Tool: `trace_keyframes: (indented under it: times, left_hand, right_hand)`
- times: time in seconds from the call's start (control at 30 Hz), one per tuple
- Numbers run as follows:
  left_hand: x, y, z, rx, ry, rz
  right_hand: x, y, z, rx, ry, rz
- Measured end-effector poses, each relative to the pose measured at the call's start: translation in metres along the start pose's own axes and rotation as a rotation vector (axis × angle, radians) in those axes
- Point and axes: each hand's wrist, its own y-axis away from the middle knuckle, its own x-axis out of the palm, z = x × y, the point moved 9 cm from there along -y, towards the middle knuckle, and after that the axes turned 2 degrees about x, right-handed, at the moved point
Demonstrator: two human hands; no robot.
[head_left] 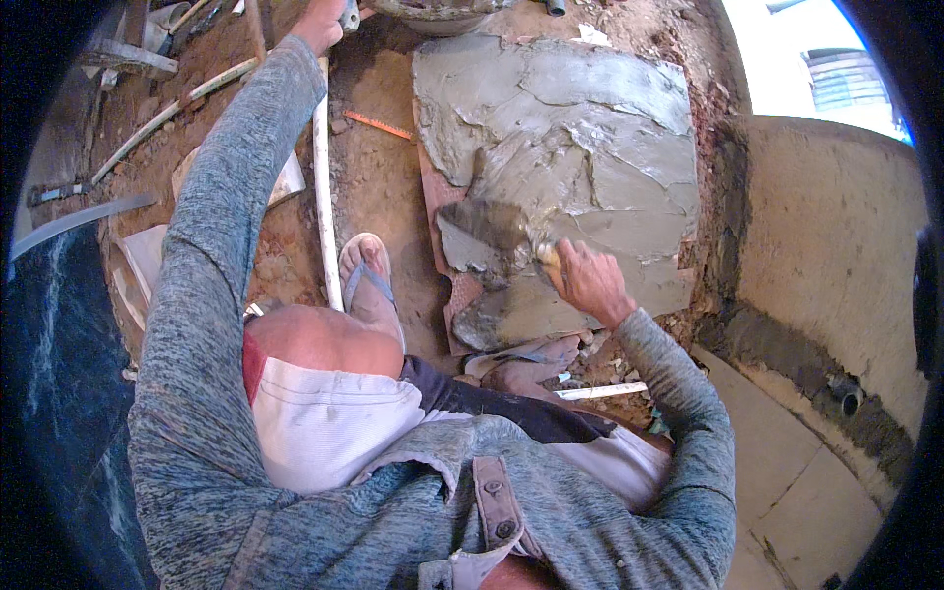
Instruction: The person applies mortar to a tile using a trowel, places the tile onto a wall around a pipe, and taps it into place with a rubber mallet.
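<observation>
My right hand [593, 282] grips the pale yellowish handle of a trowel [492, 231], whose blade is smeared by motion. The blade lies on wet grey mortar [580, 147], spread thick and uneven over a large tile [440, 211]. Reddish, textured tile surface shows along its left edge. At the top edge, left of a basin [442, 12], my left hand [320, 25] is closed and partly cut off. A greyish rounded thing sits by its fingers; what it holds cannot be made out.
A long white pipe [324, 187] lies beside my sandalled foot [369, 270]; another pipe [157, 123] crosses the soil. An orange strip [379, 125] lies left of the tile. A low wall [836, 256] stands right, a dark shiny slab [64, 344] left.
</observation>
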Motion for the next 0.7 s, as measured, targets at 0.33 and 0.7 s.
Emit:
trace_keyframes:
  times: [0.33, 0.7]
  left_hand:
    - [-0.011, 0.009, -0.004, 0.076, -0.275, -0.032]
    - [-0.081, -0.007, 0.083, -0.172, 0.097, -0.216]
  right_hand:
    - [-0.01, -0.043, -0.037, 0.305, -0.183, 0.006]
    - [0.04, 0.004, -0.038, 0.198, -0.479, 0.599]
